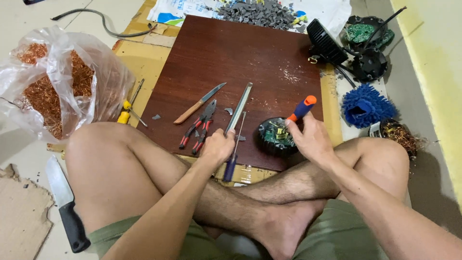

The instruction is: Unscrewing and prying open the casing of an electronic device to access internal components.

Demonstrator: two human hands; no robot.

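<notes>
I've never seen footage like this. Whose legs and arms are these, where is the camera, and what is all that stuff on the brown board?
There is no machine here: a person sits cross-legged on the floor, and the single camera is worn on their head, looking down at their own hands. The left hand grips a long grey metal bar. The right hand holds a screwdriver with a blue and orange handle against a round black unit with a green circuit board. On the brown board also lie a knife with a wooden handle, red-handled pliers and a thin blue-handled screwdriver. To the left stands a clear bag of copper wire; a big black-handled knife lies on the floor.
</notes>
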